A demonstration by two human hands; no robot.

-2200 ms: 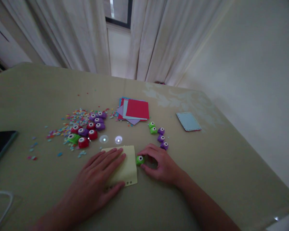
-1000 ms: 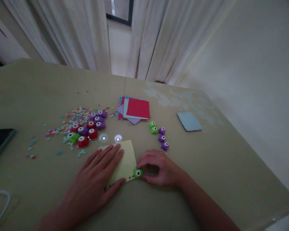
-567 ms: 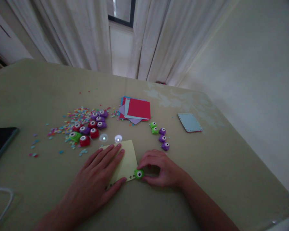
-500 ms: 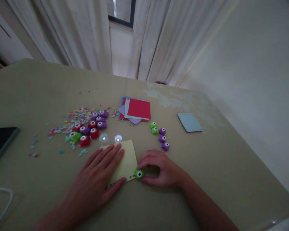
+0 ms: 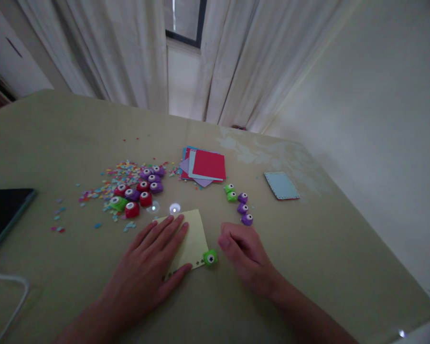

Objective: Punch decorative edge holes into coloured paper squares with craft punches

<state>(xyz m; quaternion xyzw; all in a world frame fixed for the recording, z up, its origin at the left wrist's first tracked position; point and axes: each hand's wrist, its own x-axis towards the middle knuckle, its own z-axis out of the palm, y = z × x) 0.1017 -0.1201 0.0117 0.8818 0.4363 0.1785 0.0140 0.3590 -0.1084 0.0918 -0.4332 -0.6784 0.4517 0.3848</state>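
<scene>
My left hand (image 5: 157, 260) lies flat with fingers stretched over a pale yellow square of paper (image 5: 194, 234), pressing it to the table. Along the paper's near edge runs a row of small star shapes, partly hidden under my thumb. A green craft punch (image 5: 210, 258) with a star on its white top sits at the paper's near right corner, and no hand touches it. Just to its right, my right hand (image 5: 247, 255) is curled into a fist, slightly apart from the punch, with nothing visible in it.
Several purple, red and green punches (image 5: 132, 209) stand left beside scattered paper confetti (image 5: 127, 172). Behind are stacked coloured paper squares (image 5: 209, 165); right of them, more small punches (image 5: 242, 208) and a light blue square (image 5: 281, 185). A dark tablet-like device (image 5: 7, 215) and white cable (image 5: 25, 286) lie left.
My right hand has let go of the green punch, drawn back to the right and closed into a fist. The left hand still holds the paper down.
</scene>
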